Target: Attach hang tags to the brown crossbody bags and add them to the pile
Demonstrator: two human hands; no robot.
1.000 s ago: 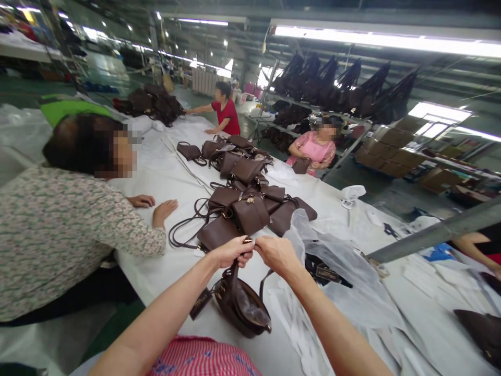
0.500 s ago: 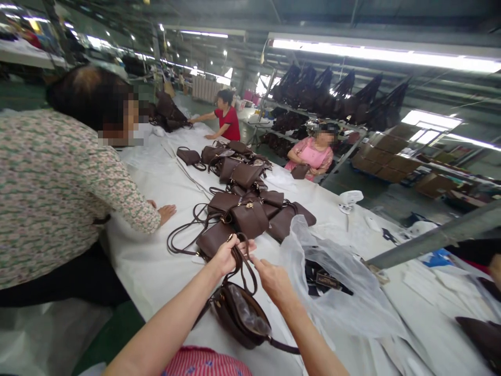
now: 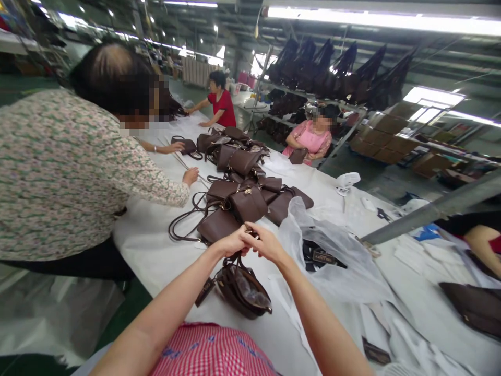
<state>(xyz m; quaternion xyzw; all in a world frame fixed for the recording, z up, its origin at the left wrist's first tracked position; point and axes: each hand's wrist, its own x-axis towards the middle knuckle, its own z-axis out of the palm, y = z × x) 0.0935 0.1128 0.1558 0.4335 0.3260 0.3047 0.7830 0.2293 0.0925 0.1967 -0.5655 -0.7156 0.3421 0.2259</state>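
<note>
My left hand (image 3: 234,243) and my right hand (image 3: 267,242) meet above the table, fingers closed on the gathered dark brown strap (image 3: 236,258) of a small handbag. Some of the strap is hidden by my fingers. Below them the handbag (image 3: 250,309) rests with its top open, and clear crinkled plastic shows inside. A dark tag (image 3: 205,291) hangs at its left side. Just beyond my hands lies a brown handbag (image 3: 217,225), part of a pile of similar bags (image 3: 248,203) with looped straps.
A translucent plastic bag (image 3: 352,279) with dark tags (image 3: 324,257) inside lies to the right. A slanted metal post (image 3: 430,213) crosses the right side. A co-worker in a floral shirt (image 3: 90,167) leans over the white table (image 3: 146,230) from the left. Small white fan (image 3: 347,181) farther back.
My hands have come together on the strap, drawing its loop up into my fingers. The co-worker at left has leaned forward and reached toward a bag at the pile's far end.
</note>
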